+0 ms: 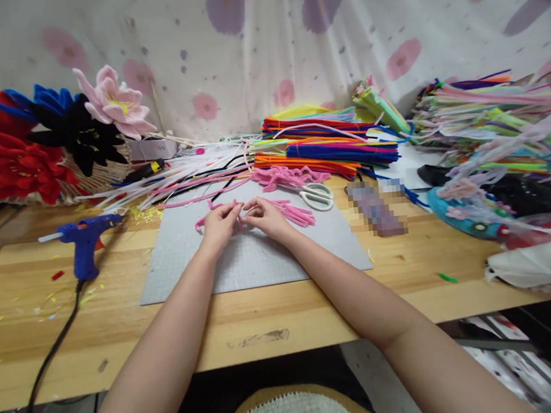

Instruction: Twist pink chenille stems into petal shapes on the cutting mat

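Observation:
Both of my hands meet over the grey cutting mat (261, 259). My left hand (220, 224) is closed in a pinch on a pink pipe cleaner (203, 220) that curls out to its left. My right hand (267, 216) is closed too, its fingertips pinching the same pink pipe cleaner where the two hands touch. A bundle of short pink pipe cleaner pieces (298, 213) lies on the mat just right of my right hand. More bent pink pieces (282, 176) lie beyond the hands.
White-handled scissors (317, 196) lie at the mat's far right. A blue glue gun (85, 241) stands left, its black cord running off the front edge. Stacks of coloured pipe cleaners (333, 147) fill the back and right. Finished flowers (57, 135) sit in a basket far left.

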`<state>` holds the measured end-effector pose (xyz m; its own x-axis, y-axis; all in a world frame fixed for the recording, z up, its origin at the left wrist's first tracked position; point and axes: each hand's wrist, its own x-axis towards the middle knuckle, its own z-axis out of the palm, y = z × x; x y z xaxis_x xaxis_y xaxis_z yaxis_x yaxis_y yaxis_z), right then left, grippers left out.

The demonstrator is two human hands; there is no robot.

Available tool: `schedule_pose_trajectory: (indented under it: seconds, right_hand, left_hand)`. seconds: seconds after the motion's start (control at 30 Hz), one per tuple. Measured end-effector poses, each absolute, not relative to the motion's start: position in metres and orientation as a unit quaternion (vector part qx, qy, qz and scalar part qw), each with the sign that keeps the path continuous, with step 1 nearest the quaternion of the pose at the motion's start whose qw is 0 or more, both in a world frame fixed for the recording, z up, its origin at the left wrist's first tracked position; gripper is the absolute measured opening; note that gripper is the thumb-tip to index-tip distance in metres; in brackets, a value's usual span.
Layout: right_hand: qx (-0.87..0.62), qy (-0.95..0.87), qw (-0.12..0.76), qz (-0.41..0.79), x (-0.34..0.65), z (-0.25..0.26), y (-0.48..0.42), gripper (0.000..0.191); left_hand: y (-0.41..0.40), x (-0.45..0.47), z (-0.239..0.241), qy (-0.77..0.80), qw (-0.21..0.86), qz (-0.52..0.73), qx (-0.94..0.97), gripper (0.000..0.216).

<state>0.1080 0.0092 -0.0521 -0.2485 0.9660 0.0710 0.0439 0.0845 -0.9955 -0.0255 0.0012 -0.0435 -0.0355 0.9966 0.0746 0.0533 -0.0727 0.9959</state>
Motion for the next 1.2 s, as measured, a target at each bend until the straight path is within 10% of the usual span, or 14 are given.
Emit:
schedule_pose_trajectory:
  seconds: [0.67,1.0,1.2]
  right_hand:
    - [-0.377,-0.605,0.408,0.571,0.131,-0.038,0.006,0.03]
    - [-0.529,-0.56,0.462,0.439,0.117,-0.052,0.011,0.03]
    - [-0.523,-0.528,0.476,0.47,0.106,-0.05,0.009,0.034]
  left_hand:
    - [-0.009,-0.02,-0.035,0.414,0.604,0.415,0.541,0.021]
    - [-0.019,-0.016,-0.029,0.629,0.07,0.295,0.716,0.012]
    - [-0.025,-0.008,-0.026,0.631,0.042,0.263,0.728,0.013]
